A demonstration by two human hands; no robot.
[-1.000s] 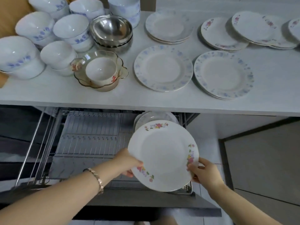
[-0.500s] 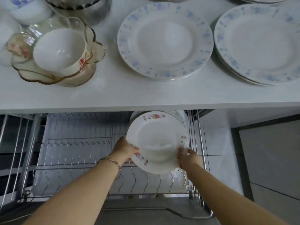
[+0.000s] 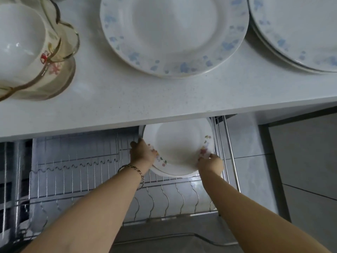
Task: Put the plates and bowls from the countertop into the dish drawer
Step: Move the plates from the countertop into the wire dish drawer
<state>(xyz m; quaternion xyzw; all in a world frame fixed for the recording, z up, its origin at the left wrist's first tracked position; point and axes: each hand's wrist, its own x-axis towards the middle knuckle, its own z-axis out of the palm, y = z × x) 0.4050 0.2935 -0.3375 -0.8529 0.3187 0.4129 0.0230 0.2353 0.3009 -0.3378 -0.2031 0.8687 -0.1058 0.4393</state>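
Observation:
A white plate with pink flowers (image 3: 177,149) stands tilted at the back right of the wire dish drawer (image 3: 78,172), its top hidden under the countertop edge. My left hand (image 3: 141,153) grips its left rim and my right hand (image 3: 210,161) grips its lower right rim. The edge of another plate shows just behind it. On the white countertop (image 3: 113,99) lie a blue-flowered plate (image 3: 173,33), a stack of like plates (image 3: 299,31) at the right, and a white bowl (image 3: 20,42) inside a scalloped glass bowl (image 3: 60,57) at the left.
The drawer's wavy wire slots (image 3: 164,198) run in rows in front of and left of the plate. A steel side rail (image 3: 230,154) borders the drawer on the right. Grey cabinet fronts (image 3: 300,161) and tiled floor lie beyond it.
Both hands have carried the flowered plate down and back into the drawer, under the countertop edge. The view has dropped closer to the counter.

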